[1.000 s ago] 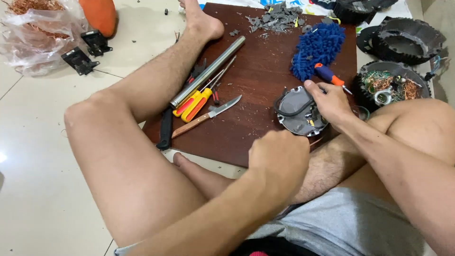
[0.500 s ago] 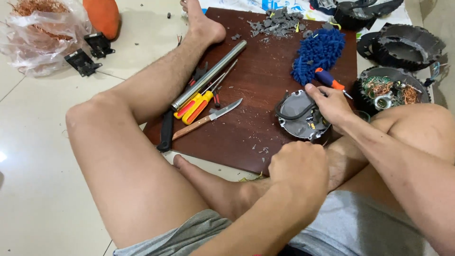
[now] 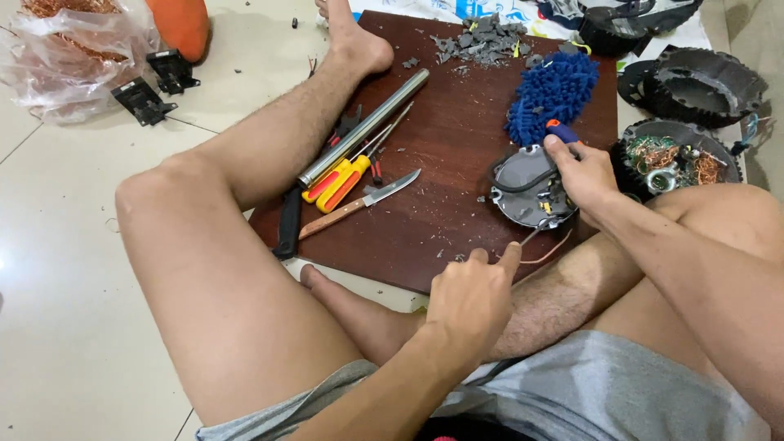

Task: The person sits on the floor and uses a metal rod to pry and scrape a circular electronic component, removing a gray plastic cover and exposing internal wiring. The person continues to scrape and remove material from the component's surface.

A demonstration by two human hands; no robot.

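Left hand [image 3: 474, 298] lower, fingers [image 3: 508, 255] curled.

Dark wooden board [image 3: 457, 196] on tiled floor [image 3: 65, 245]: steel tube [image 3: 363, 126], knife [image 3: 359, 204], grey debris [image 3: 482, 37], blue mop head [image 3: 551, 94].

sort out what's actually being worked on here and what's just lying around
In use:
- round grey motor part, steadied by the right hand
- blue-and-orange handled tool in the right hand
- thin wire pinched in the left hand

Lying about:
- knife
- yellow screwdrivers
- metal tube
- blue mop pad
- grey debris pile
- bag of copper wire
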